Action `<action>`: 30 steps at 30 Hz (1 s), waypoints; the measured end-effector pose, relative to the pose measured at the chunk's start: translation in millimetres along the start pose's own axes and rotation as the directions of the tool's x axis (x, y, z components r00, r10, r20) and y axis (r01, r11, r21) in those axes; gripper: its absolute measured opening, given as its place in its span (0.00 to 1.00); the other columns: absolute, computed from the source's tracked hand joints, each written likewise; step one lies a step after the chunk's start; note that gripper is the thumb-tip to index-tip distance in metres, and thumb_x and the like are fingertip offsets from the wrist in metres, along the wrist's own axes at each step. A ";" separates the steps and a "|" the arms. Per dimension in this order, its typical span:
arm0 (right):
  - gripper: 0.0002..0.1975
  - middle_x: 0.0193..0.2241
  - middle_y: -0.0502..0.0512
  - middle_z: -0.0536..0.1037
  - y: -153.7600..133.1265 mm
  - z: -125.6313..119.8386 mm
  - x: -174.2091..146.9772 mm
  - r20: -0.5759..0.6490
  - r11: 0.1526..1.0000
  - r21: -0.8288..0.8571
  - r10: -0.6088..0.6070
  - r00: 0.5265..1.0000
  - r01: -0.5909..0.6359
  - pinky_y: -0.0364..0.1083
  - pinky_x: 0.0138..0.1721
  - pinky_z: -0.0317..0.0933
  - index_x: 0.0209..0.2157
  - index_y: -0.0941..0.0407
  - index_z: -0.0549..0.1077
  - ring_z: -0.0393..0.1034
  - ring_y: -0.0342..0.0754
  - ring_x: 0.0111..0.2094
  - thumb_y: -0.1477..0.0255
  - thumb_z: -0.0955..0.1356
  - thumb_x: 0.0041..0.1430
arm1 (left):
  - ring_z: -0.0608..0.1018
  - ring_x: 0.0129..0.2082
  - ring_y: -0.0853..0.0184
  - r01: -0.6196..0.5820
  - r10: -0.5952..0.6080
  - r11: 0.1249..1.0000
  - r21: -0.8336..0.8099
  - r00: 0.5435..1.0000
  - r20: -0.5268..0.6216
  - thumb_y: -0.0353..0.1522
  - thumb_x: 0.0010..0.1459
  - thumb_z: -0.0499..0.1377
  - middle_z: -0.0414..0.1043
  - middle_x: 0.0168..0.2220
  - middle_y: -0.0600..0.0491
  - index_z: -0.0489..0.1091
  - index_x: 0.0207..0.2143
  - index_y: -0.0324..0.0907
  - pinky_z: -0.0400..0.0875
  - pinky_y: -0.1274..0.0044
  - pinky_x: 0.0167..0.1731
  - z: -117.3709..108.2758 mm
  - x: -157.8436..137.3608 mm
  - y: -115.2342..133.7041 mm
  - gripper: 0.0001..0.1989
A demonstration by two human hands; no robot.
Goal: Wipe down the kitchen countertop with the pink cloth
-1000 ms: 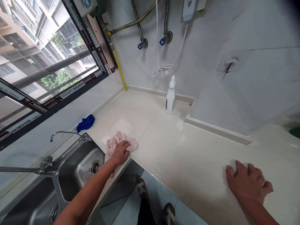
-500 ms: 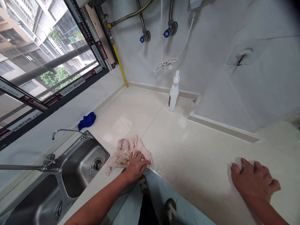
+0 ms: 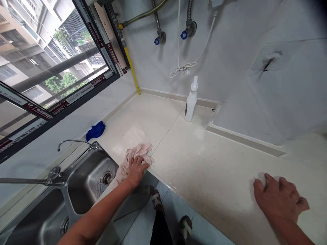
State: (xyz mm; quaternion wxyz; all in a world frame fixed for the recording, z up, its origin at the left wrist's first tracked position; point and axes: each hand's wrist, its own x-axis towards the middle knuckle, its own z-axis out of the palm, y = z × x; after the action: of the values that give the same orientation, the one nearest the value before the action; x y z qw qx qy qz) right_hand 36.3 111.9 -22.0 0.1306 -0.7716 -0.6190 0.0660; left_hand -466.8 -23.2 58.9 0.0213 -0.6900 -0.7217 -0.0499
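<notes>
My left hand (image 3: 137, 170) presses on a crumpled pink cloth (image 3: 140, 150), its fingers curled over the folds. The cloth lies on the cream countertop (image 3: 163, 146) beside the steel sink, near the counter's front edge. Far to the right, my right hand (image 3: 279, 197) rests on the counter with its fingers spread and nothing in it. A white spray bottle (image 3: 190, 103) stands upright by the back wall, apart from both hands.
A double steel sink (image 3: 89, 180) with taps (image 3: 55, 177) lies at the left. A blue cloth (image 3: 95, 131) sits behind it below the window. Blue-handled valves (image 3: 184, 34), a white cable (image 3: 187, 66) and a yellow pipe (image 3: 132, 69) are on the walls. A raised ledge (image 3: 245, 141) edges the counter.
My left hand has moved left towards the sink, drawing the pink cloth along and bunching it more. My right hand stays in place on the counter; the view has shifted slightly.
</notes>
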 end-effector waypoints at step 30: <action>0.35 0.65 0.65 0.54 10.6 16.8 6.7 -0.007 0.995 -0.103 0.016 1.000 -0.017 0.61 0.61 0.35 0.62 0.53 0.63 0.43 0.62 0.67 0.53 0.45 0.67 | 0.58 0.65 0.44 0.038 -0.036 0.998 -0.054 0.999 0.025 0.51 0.54 0.62 0.62 0.62 0.46 0.75 0.50 0.57 0.47 0.47 0.61 8.1 -33.5 51.4 0.22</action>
State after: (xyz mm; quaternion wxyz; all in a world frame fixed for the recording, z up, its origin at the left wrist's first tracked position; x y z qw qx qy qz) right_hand 43.3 118.3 -40.7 0.0918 -0.7826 -0.6149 0.0326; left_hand -413.6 -53.5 49.7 -0.0072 -0.6774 -0.7330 -0.0617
